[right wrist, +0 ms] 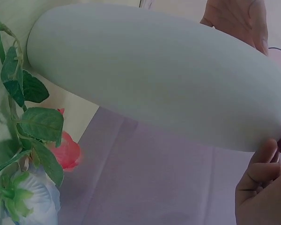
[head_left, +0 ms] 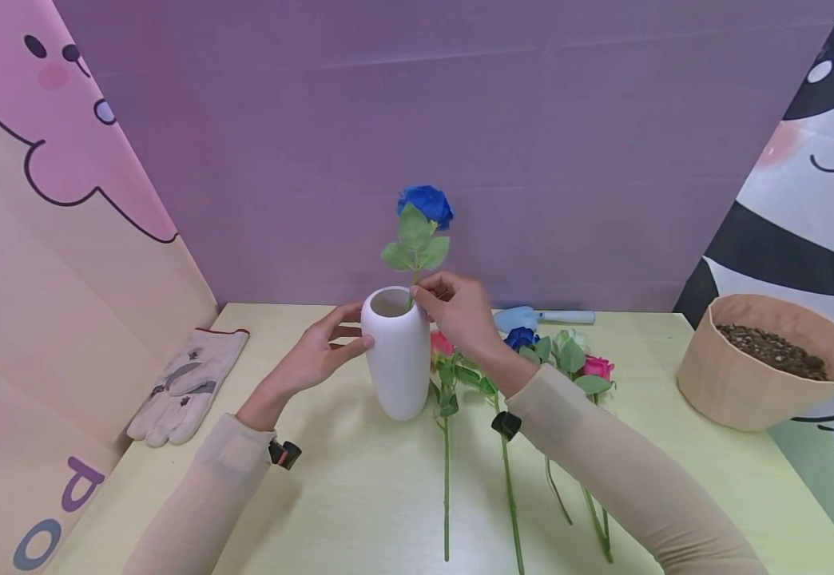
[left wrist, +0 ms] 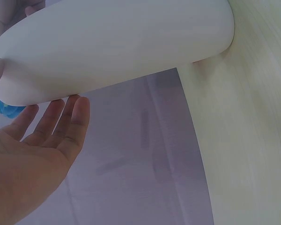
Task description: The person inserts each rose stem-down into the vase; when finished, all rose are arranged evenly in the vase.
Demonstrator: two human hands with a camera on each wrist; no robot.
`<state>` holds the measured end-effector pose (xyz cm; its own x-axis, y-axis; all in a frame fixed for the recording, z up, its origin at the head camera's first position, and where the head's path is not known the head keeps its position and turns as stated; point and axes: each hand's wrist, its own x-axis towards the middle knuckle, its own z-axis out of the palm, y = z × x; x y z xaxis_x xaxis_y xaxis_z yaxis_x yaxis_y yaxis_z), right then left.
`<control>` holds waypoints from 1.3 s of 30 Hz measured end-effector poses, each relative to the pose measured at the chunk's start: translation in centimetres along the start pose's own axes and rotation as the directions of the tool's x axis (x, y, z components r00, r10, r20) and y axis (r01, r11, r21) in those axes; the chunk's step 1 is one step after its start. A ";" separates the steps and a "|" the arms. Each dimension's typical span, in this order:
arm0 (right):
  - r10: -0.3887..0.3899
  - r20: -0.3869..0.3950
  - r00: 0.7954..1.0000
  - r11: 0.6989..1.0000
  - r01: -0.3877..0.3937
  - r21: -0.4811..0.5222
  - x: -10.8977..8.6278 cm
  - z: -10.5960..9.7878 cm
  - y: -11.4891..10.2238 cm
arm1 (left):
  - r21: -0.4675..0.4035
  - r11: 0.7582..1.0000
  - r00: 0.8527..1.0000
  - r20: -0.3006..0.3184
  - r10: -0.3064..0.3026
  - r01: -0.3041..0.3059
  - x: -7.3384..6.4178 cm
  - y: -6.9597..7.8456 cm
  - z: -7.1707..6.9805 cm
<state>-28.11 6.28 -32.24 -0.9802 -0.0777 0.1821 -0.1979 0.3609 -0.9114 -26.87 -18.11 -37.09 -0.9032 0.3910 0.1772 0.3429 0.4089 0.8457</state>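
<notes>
A tall white vase stands upright on the pale table. My left hand steadies it near the top, thumb at the front and fingers along the far side; the left wrist view shows those fingertips against its wall. At the vase mouth, my right hand pinches the stem of a blue rose between thumb and fingers. Its bloom and green leaves rise above the rim, while the lower stem is hidden inside the vase.
Several more artificial roses lie right of the vase, among them a coral one, a dark blue one and a pink one. Behind them lies a light-blue hand trowel. Gloves lie left; a soil-filled brown pot stands right.
</notes>
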 end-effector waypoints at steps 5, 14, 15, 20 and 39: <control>-0.026 0.012 1.000 1.000 0.026 -0.010 -0.1 -0.3 0.0 | -0.011 1.000 1.000 0.002 -0.024 0.024 0.1 -0.1 0.0; -0.023 0.023 0.999 0.999 0.024 -0.048 0.2 -0.5 0.3 | -0.012 1.000 1.000 0.000 -0.018 0.018 0.1 -0.3 0.1; -0.031 0.022 0.999 0.998 0.032 -0.055 0.2 -0.5 0.4 | -0.009 1.000 1.000 0.000 -0.020 0.020 0.1 -0.3 0.1; -0.041 0.027 0.999 0.996 0.042 -0.072 0.0 -0.7 0.4 | 0.007 0.999 0.999 0.000 -0.041 0.041 0.0 -0.3 0.1; 0.008 0.107 0.994 0.999 -0.004 -0.038 -1.0 -3.2 1.2 | 0.018 0.999 1.000 -0.007 -0.028 0.028 0.0 -0.2 0.1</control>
<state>-27.40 9.76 -32.28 -0.9755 -0.1740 0.1346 -0.1945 0.3964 -0.8972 -26.87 -18.10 -37.32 -0.9142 0.3734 0.1575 0.3223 0.4344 0.8411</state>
